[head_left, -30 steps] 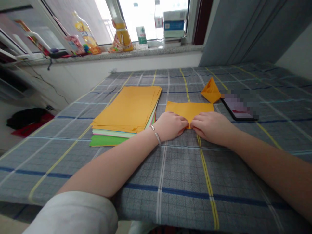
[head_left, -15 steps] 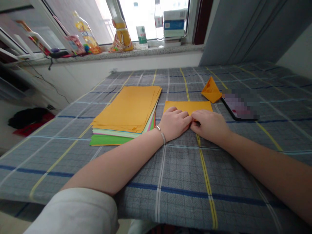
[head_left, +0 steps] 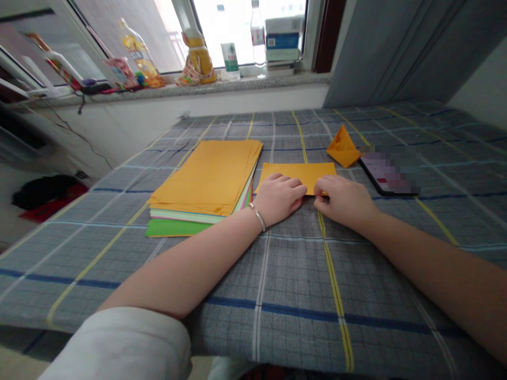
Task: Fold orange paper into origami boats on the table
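Across the plaid-covered desk (head_left: 301,295), a stack of coloured paper (head_left: 208,171) topped with orange lies left of the folded orange sheet (head_left: 303,170). The left hand (head_left: 280,198) rests on that sheet and the right hand (head_left: 344,196) curls at its near edge; whether either grip pinches it, I cannot tell. Beyond the right hand sit a phone (head_left: 378,169) and, just beside it, a smaller folded orange piece (head_left: 343,149).

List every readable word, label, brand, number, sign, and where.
No text is legible.
White-and-green rectangular packet: characters blurred.
Clear-and-yellow plastic bottle: label blurred.
Slim clear plastic bottle: label too small.
Blue rectangular box: print too small.
Black-edged phone: screen unreadable.
Orange rectangular paper sheet: no print visible.
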A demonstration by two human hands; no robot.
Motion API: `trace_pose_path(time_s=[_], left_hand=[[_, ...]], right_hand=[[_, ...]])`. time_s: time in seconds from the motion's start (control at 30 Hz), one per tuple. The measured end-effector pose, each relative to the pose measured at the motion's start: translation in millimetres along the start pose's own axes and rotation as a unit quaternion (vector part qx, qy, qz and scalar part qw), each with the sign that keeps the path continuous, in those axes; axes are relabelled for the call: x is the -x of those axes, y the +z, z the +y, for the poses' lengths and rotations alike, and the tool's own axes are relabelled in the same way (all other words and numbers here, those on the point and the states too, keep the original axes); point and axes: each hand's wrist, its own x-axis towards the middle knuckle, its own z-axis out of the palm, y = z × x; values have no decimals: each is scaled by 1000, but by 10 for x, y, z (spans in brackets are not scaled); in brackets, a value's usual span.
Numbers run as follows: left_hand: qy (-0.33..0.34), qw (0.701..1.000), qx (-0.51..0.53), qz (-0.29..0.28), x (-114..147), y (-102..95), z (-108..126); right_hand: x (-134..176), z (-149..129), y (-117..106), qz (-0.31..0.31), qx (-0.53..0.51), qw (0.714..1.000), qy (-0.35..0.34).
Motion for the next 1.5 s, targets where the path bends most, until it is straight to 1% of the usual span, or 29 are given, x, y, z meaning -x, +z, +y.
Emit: trace_pose_path(time_s=[0.2,0.37,0.43,0.57,0.67,0.77,0.9,1.0,1.03,1.13,1.33,1.5], left_hand=[[-33,999,15,-13,9,32,-47],[-61,997,35,-34,-20,62,-7],[-58,997,38,-42,-35,66,24],[-30,997,29,-64,-58,66,70],[-35,996,29,-77,-84,51,97],[-58,994,29,-92,-135,3,168],[-111,987,12,-112,-191,-71,307],[-114,988,12,-107,-187,-64,348],[-108,989,15,-104,-180,-49,344],[-124,987,20,-98,-161,10,309],[-122,989,27,-81,-164,49,275],[-133,987,46,-79,-172,69,244]], right_hand=[[-20,77,22,-16,-22,999,28],[-28,119,88,-26,-37,998,33],[-37,124,108,-28,-34,999,27],[-52,99,111,-36,-6,999,-2],[-50,57,98,-40,15,999,-21],[-44,24,93,-41,29,999,-20],[-46,25,104,-52,17,998,-9],[-51,44,114,-53,8,998,-18],[-51,48,117,-52,8,998,-22],[-40,43,122,-45,14,999,-26],[28,7,86,-32,53,998,18],[72,85,20,-50,71,996,31]])
